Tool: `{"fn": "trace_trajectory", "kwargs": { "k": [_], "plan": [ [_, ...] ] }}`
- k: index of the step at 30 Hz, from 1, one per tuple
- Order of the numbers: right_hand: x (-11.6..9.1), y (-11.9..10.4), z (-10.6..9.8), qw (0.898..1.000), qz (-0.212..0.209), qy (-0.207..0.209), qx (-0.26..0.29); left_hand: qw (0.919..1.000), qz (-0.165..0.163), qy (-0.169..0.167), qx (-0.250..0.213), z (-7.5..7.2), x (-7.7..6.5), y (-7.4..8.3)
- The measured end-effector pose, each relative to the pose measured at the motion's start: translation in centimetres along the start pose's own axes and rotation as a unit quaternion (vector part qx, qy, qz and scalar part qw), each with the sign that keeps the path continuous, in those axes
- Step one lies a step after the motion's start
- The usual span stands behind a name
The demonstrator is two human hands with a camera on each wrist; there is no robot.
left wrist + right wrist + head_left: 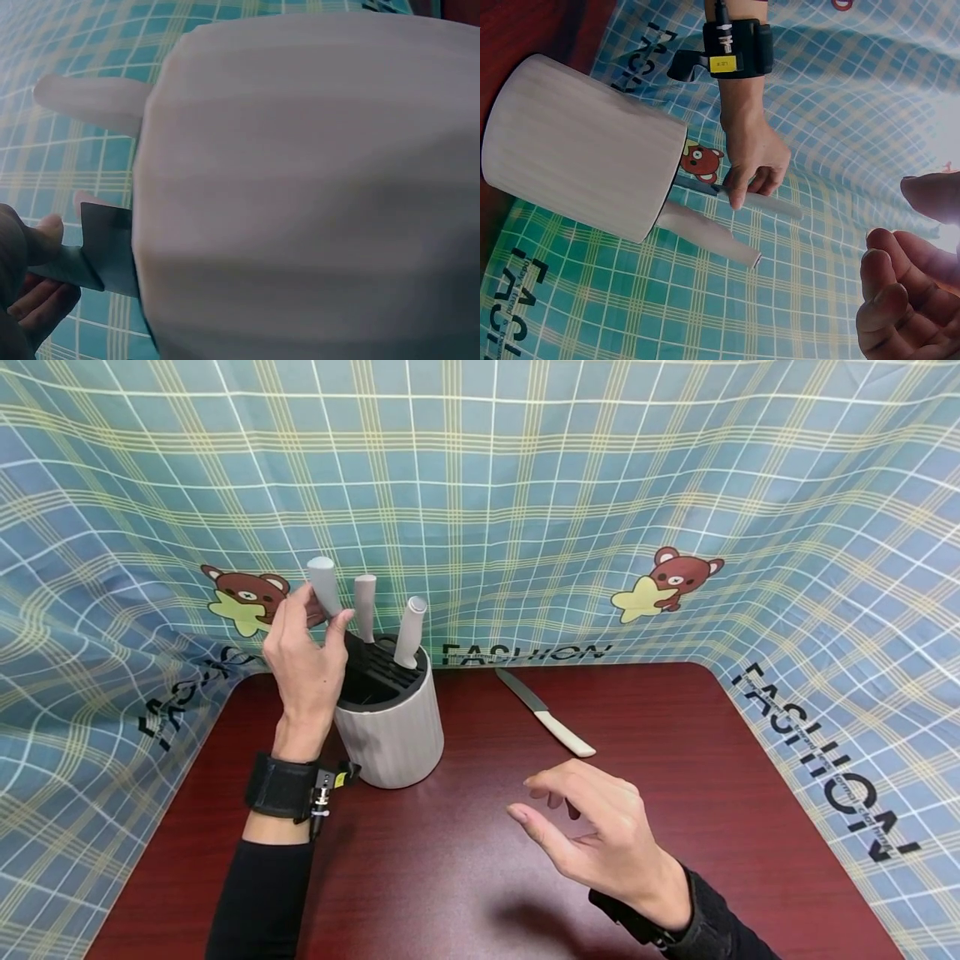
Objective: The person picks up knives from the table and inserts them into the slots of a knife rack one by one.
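With thumb and fingers my left hand (303, 664) pinches the grey handle of a knife (323, 583) above the left side of a round, ribbed knife block (393, 745). In the left wrist view, part of that knife's dark blade (109, 244) shows outside the block; the rest is hidden behind the wall. Two other handles, a rear knife handle (365, 602) and a right knife handle (410, 631), stick up from the black slotted top. My right hand (603, 835) hovers over the table with fingers loosely bent, holding nothing. Nearest to it lies a white-handled knife (564, 732), its dark blade pointing away.
The dark red wooden table (450, 877) carries the block and the loose knife. Blue-green checked cloth (495, 510) hangs behind and on both sides, printed with bears and lettering. A wrist strap (282, 787) with a small device sits on my left wrist.
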State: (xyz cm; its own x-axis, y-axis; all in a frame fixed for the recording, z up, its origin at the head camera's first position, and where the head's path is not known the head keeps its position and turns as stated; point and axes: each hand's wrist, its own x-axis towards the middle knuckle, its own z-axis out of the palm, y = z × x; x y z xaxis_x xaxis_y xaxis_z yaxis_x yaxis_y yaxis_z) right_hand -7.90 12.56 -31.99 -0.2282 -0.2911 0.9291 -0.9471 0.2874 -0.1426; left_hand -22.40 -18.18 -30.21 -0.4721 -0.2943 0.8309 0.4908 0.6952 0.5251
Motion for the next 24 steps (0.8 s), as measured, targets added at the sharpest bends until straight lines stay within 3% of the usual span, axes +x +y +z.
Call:
{"fn": "trace_trajectory", "kwargs": {
  "k": [24],
  "plan": [
    [-0.2, 0.2, -0.3, 1.000, 0.011, -0.004, -0.015, 0.9978, -0.015, -0.044, 0.048, 0.7, -1.2, -2.2]
  ]
}}
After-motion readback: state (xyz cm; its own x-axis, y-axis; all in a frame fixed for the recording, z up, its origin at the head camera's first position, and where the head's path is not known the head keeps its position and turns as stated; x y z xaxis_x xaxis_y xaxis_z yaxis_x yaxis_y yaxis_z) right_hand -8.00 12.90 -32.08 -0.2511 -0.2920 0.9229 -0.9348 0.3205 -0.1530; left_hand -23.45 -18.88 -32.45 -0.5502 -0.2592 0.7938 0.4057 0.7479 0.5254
